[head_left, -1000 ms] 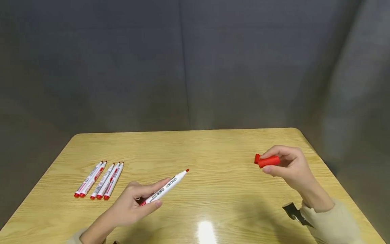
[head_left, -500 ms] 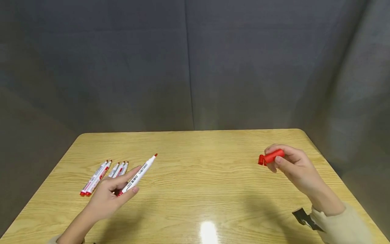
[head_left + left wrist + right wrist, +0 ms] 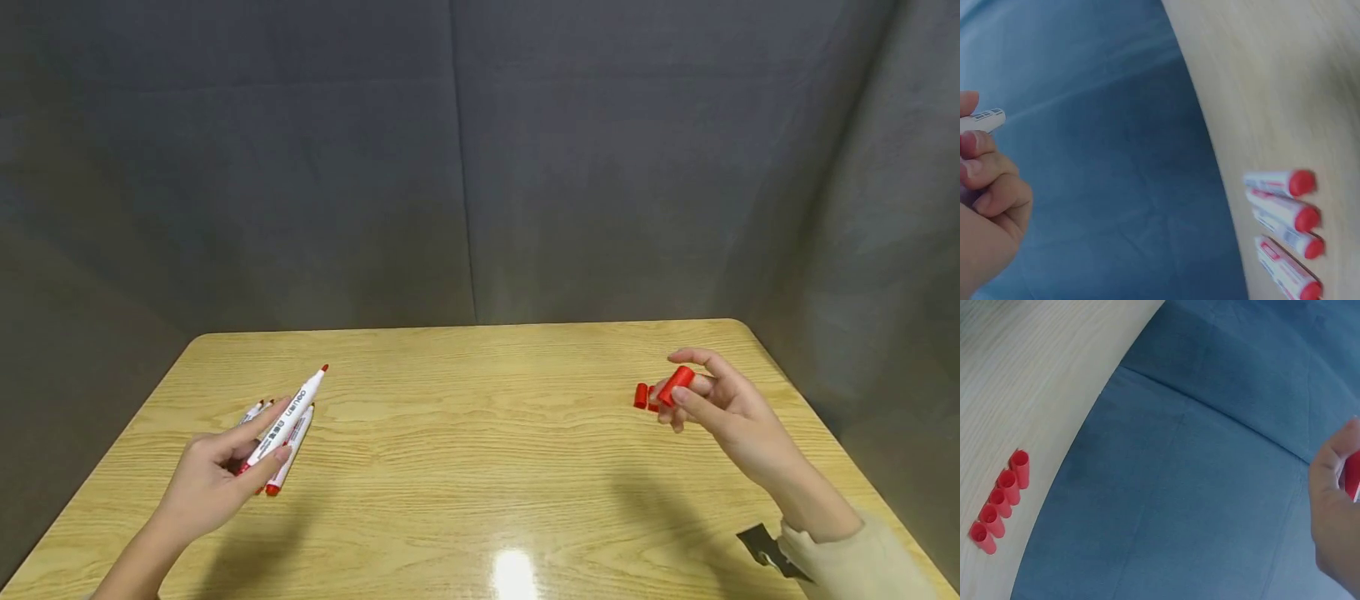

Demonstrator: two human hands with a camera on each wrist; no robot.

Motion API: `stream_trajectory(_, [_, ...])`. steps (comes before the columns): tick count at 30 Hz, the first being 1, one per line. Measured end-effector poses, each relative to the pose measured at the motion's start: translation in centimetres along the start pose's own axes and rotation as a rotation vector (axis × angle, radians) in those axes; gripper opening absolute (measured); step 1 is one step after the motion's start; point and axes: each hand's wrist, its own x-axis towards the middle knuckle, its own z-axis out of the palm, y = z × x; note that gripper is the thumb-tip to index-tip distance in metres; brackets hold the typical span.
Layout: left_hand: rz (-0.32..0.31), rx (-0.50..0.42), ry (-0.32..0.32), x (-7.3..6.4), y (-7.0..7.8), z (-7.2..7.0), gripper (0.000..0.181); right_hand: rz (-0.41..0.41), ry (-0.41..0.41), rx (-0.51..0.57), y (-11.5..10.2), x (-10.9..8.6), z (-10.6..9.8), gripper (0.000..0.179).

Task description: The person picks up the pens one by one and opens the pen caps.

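In the head view my left hand (image 3: 202,483) pinches an uncapped whiteboard marker (image 3: 283,423), white with a red tip pointing up and away. It is held above other white markers (image 3: 294,450) on the table's left side, partly hiding them. Seen from the left wrist, several of these markers (image 3: 1277,182) lie side by side, red ends outward. My right hand (image 3: 738,421) pinches a red marker cap (image 3: 677,386) between thumb and fingers, above the table at right. Other red caps (image 3: 641,395) lie behind its fingers; the right wrist view shows several caps (image 3: 1009,482) in a row.
The wooden table (image 3: 465,467) spans the width between the hands. A dark grey cloth (image 3: 337,183) hangs beyond its back edge and along the sides. A dark strap piece (image 3: 772,552) sticks out from the right sleeve (image 3: 855,554).
My left hand has carried the marker leftward, from the table's middle to over the other markers. The right hand stays near its place, its cap tilting more upright and its fingers spreading somewhat.
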Motion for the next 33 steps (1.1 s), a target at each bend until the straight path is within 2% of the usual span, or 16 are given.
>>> stream_trajectory(5, [-0.117,0.033,0.024,-0.2,-0.8,-1.1,0.054,0.04,0.129,-0.054,0.0,-0.5,-0.3,0.031])
stream_trajectory(9, [-0.149,0.074,0.045,-0.3,-1.5,-1.7,0.053,0.051,0.196,-0.081,0.1,-0.8,-0.6,0.036])
stream_trajectory(12, [-0.153,0.123,0.059,-0.2,-1.8,-2.1,0.051,0.073,0.213,-0.1,0.0,-0.9,-0.9,0.04])
stream_trajectory(18, [-0.214,0.195,0.039,-0.3,-3.8,-2.9,0.048,0.148,0.214,-0.177,-0.4,-1.3,-1.1,0.051])
stream_trajectory(24, [-0.302,0.27,-0.001,-0.7,-5.5,-3.5,0.049,0.134,0.174,-0.145,-0.3,-1.6,-1.3,0.053])
stream_trajectory(26, [-0.311,0.284,-0.005,-0.9,-6.1,-3.7,0.049,0.137,0.172,-0.151,-0.3,-1.7,-1.4,0.053])
stream_trajectory(33, [-0.26,0.363,-0.018,-1.4,-8.0,-4.2,0.045,0.136,0.195,-0.19,-0.5,-2.0,-1.8,0.051])
